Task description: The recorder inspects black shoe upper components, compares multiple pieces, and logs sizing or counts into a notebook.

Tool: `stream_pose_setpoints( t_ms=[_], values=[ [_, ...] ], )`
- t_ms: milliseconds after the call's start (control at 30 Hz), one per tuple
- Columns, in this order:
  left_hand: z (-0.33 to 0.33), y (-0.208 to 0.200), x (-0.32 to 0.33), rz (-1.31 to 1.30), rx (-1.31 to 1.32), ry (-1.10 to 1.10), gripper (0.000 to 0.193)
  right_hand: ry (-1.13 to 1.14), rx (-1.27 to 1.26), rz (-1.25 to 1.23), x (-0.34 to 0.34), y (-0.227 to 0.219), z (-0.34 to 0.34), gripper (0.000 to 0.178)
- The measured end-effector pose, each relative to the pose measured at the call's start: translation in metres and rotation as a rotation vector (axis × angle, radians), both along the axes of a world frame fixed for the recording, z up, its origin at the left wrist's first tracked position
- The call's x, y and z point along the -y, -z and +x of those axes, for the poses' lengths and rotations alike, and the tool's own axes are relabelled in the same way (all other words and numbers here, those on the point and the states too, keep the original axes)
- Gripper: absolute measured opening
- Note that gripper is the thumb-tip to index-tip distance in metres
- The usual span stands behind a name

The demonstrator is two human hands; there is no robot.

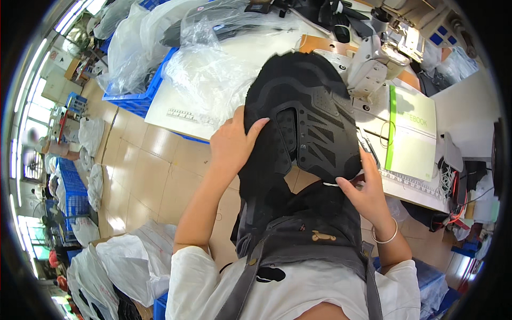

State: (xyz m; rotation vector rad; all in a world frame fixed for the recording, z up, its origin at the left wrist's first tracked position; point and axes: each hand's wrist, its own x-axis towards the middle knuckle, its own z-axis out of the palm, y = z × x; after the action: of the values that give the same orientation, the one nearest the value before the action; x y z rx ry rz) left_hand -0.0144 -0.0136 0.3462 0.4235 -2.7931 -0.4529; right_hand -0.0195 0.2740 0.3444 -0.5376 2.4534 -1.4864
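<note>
A large black padded panel (328,125) with a rounded top and raised moulded strips is held upright-ish between my hands, over the table's front edge. My left hand (232,141) grips its left edge, thumb on the front face and the other fingers mostly hidden behind. At the lower right corner my right hand (368,189) pinches the edge between thumb and fingers. A short white strip (330,184) shows by the right thumb. An opening in the panel's lower middle lets the floor show through.
A sewing machine (368,69) stands right of the panel, with a green-edged notebook (413,133) and dark snips (368,145) nearby. Clear plastic bags (210,69) lie on the white table (160,109). A blue crate (133,104) is at the left; bagged bundles (133,261) sit lower left.
</note>
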Motion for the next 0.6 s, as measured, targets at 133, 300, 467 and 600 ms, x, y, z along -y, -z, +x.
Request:
stream_pose_setpoints(
  t_ms=[133,300,467,600],
  values=[
    [-0.004,-0.01,-0.007,-0.044,0.095,0.017,0.057,0.052,-0.057,0.024,0.002,-0.009,0.002,0.075],
    [-0.005,-0.012,-0.014,0.034,-0.171,0.101,0.046,0.019,-0.597,0.241,0.011,-0.013,-0.01,0.07],
    [-0.014,0.0,-0.015,0.449,-0.368,0.159,0.031,0.005,-0.612,0.209,0.034,-0.011,-0.035,0.069],
    [-0.021,-0.006,0.007,1.236,-0.186,0.225,0.047,0.08,-0.505,0.096,0.038,-0.012,-0.044,0.07]
  ],
)
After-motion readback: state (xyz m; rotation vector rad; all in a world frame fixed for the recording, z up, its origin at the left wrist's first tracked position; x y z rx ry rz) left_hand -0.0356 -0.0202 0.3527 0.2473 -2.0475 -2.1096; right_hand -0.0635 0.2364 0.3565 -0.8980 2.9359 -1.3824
